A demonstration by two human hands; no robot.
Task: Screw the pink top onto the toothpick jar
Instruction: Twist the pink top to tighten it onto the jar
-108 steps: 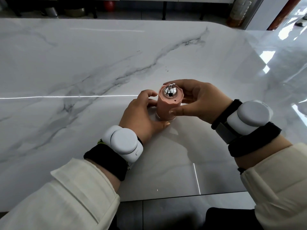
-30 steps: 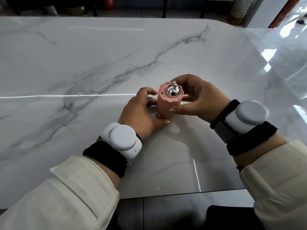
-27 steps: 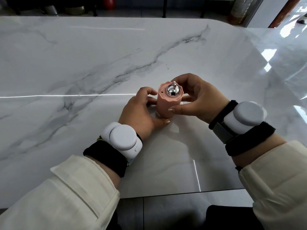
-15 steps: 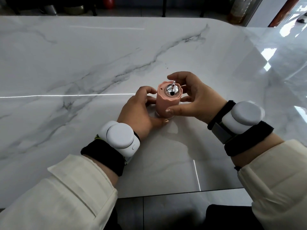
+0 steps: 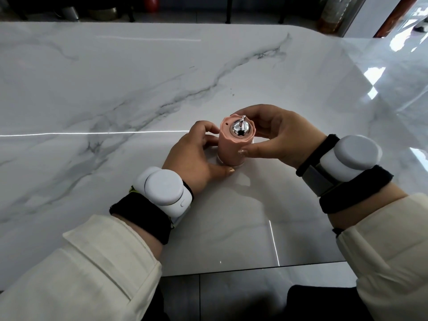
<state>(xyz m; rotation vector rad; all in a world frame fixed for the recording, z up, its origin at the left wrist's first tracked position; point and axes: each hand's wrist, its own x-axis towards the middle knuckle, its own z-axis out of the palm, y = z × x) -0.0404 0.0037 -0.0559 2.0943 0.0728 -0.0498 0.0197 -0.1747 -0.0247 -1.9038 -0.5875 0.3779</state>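
The pink top (image 5: 230,144), a tall fluted cylinder with a shiny silver knob on its crown, stands upright on the toothpick jar. Only a thin clear rim of the toothpick jar (image 5: 219,161) shows at its foot; the rest is hidden under the top and my fingers. My left hand (image 5: 196,158) wraps the base from the left, thumb along the front. My right hand (image 5: 275,137) grips the pink top from the right, fingers curled behind its crown and thumb pressed on its front side.
The jar stands on a glossy white marble table (image 5: 139,89) with grey veins; its front edge runs just below my forearms. Both wrists carry white sensor pucks on black straps. Beyond the far edge are dark furniture legs and floor clutter.
The small hole on the pink top's crown has moved round to the left, so the top has turned. My right fingers have shifted along its rim. My left hand stays on the base.
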